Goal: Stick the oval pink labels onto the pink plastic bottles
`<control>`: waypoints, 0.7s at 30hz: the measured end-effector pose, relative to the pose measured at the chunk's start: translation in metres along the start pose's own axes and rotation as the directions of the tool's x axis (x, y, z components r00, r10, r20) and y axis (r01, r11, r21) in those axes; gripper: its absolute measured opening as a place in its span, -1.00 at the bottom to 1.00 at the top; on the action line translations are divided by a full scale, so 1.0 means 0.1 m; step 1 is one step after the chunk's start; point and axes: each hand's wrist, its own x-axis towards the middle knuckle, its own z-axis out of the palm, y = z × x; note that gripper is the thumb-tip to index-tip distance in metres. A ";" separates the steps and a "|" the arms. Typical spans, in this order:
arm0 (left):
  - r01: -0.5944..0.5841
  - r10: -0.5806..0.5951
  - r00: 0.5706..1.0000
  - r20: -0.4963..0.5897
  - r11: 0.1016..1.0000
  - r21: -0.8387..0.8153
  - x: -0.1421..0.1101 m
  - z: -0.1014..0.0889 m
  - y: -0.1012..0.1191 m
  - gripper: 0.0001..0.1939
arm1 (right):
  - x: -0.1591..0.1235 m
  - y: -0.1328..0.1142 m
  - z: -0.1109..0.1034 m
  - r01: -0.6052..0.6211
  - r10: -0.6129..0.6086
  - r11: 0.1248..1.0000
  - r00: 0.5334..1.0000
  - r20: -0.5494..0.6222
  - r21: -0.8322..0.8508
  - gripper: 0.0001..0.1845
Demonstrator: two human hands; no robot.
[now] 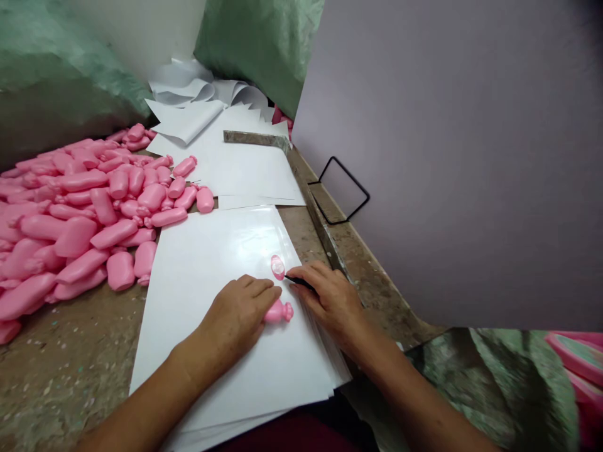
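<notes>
My left hand (240, 314) is closed over a small pink plastic bottle (277, 312), holding it on its side on a stack of glossy white sheets (198, 364). The bottle's ridged neck end points right; its body is mostly under my fingers. My right hand (330, 302) grips a thin black tool (300, 282) in a pinch, its tip pointing left. Right by that tip is a small oval pink-and-white sticker (277, 267), just beyond the bottle. Whether the sticker lies on the top sheet or is lifted on the tip, I cannot tell.
A large heap of pink bottles (108, 207) covers the table's left side. Farther back are more white sheets (254, 169) and curled sheets (183, 94). A wooden strip (320, 226) runs along the right edge, beside a grey panel (447, 157) with a black wire loop (351, 177).
</notes>
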 end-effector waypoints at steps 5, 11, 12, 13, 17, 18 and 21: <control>-0.019 0.015 0.996 0.085 0.999 0.042 -0.04 -0.03 0.10 -0.59 | -0.09 -0.01 0.00 0.061 -0.062 0.995 0.998 -0.001 -0.078 -0.82; 0.034 -0.043 0.988 0.149 0.997 0.066 0.00 -0.06 0.17 -0.58 | -0.06 0.01 0.05 0.111 -0.116 0.982 0.993 -0.025 -0.150 -0.81; 0.035 -0.045 0.987 0.155 0.997 0.070 0.01 -0.07 0.17 -0.59 | -0.05 0.01 0.05 0.115 -0.120 0.981 0.993 -0.024 -0.156 -0.81; 0.033 -0.044 0.986 0.158 0.997 0.074 0.01 -0.07 0.18 -0.59 | -0.04 0.01 0.05 0.118 -0.123 0.980 0.992 -0.022 -0.160 -0.81; 0.014 -0.026 0.991 0.135 0.996 0.091 0.00 -0.05 0.17 -0.63 | -0.01 0.01 0.04 0.136 -0.141 0.977 0.990 -0.019 -0.167 -0.81; 0.006 -0.018 0.992 0.126 0.995 0.095 0.00 -0.04 0.16 -0.64 | -0.01 0.01 0.04 0.134 -0.139 0.978 0.990 -0.017 -0.161 -0.81; -0.012 0.002 0.996 0.093 0.994 0.112 -0.01 -0.02 0.14 -0.66 | -0.02 0.03 0.07 0.107 -0.109 0.990 0.994 -0.016 -0.096 -0.81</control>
